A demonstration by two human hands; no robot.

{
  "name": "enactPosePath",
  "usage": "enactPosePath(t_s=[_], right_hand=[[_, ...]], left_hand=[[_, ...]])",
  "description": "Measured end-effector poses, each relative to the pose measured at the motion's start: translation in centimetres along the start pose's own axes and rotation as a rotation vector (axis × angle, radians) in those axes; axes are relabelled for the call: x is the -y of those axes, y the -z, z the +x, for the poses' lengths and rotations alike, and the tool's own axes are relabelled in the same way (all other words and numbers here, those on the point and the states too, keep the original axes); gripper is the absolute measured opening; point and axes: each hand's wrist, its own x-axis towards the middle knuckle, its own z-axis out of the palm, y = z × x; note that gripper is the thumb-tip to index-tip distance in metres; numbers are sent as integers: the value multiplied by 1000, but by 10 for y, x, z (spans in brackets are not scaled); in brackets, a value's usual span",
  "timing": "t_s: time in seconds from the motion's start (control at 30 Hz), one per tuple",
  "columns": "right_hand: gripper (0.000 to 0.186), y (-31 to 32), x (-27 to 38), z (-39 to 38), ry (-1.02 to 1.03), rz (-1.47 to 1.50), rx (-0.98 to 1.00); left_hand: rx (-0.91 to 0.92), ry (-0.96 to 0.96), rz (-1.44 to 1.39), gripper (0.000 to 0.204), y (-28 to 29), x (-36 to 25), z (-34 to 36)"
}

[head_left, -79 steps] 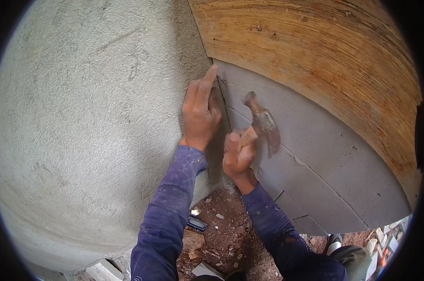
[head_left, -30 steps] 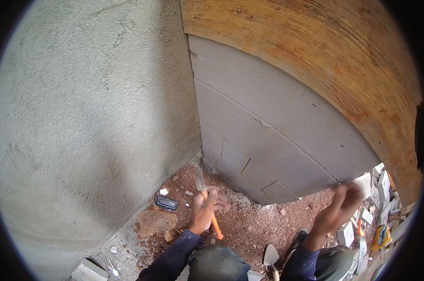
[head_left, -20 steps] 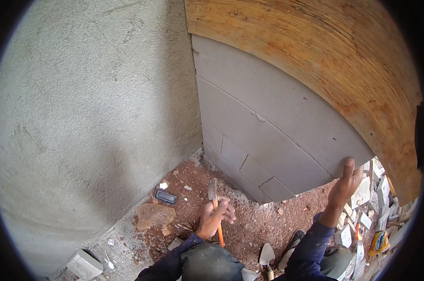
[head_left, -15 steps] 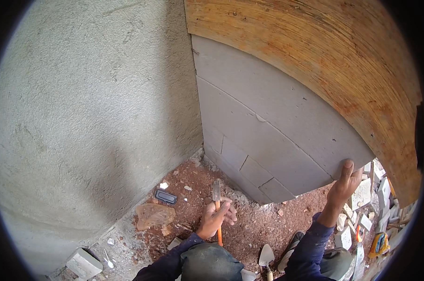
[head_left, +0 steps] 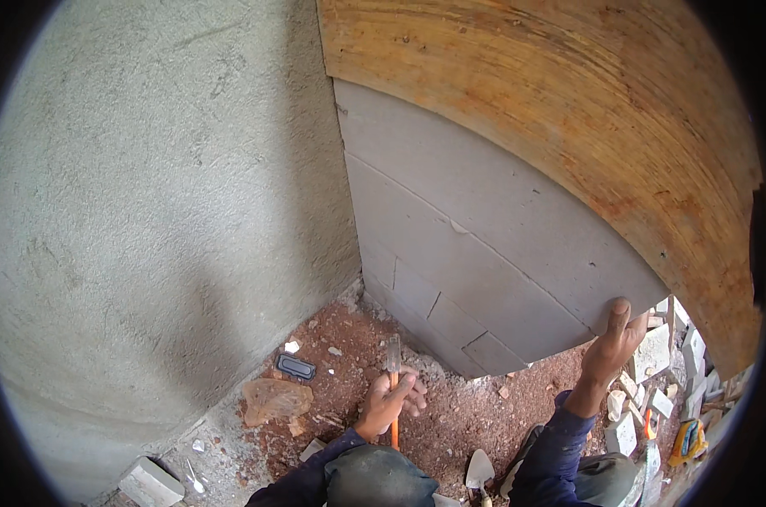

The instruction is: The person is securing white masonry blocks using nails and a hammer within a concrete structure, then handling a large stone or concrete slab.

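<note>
In my left hand (head_left: 387, 404) is an orange-handled tool (head_left: 394, 359), which looks like a hammer, its narrow metal head pointing away from me. The fingers close loosely round the handle, above the reddish soil. My right hand (head_left: 610, 351) grips the near right end of the grey block wall (head_left: 476, 245). Its thumb presses on the upper block's face, while the other fingers wrap behind the end, mostly hidden. The blocks are large, smooth slabs with thin joints. A broad wooden board (head_left: 535, 93) sits above the top course.
A rough plastered wall (head_left: 163, 194) stands on the left. Nearby on the ground lie a dark oblong case (head_left: 295, 366), a crumpled plastic bag (head_left: 269, 401) and a loose block (head_left: 151, 482). A trowel (head_left: 479, 469) rests by my foot. Block offcuts (head_left: 652, 353) and a yellow-blue item (head_left: 687, 442) lie right.
The view has shifted slightly, moving the wall and board a little left and down in the picture. Both hands keep their holds.
</note>
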Motion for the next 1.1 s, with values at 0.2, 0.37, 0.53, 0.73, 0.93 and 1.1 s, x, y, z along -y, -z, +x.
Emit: enactPosePath(t_s=[0.2, 0.37, 0.53, 0.73, 0.93, 1.1], right_hand=[[61, 1, -5, -1, -95, 515, -168], [52, 11, -58, -32, -167, 129, -337], [34, 87, -64, -77, -418, -224, 16], [38, 164, 184, -31, -629, -163, 1648], [57, 170, 340, 58, -679, 256, 1722], [39, 202, 357, 131, -659, 438, 1475]], left_hand=[[-27, -73, 55, 24, 24, -17, -3], [-192, -318, 723, 22, 9, -112, -32], [-301, -299, 987, 25, -73, -218, -89], [-313, -239, 986, 30, -188, -296, -185], [-18, -215, 869, 20, -320, -361, -243], [86, -425, 692, 20, -418, -369, -235]])
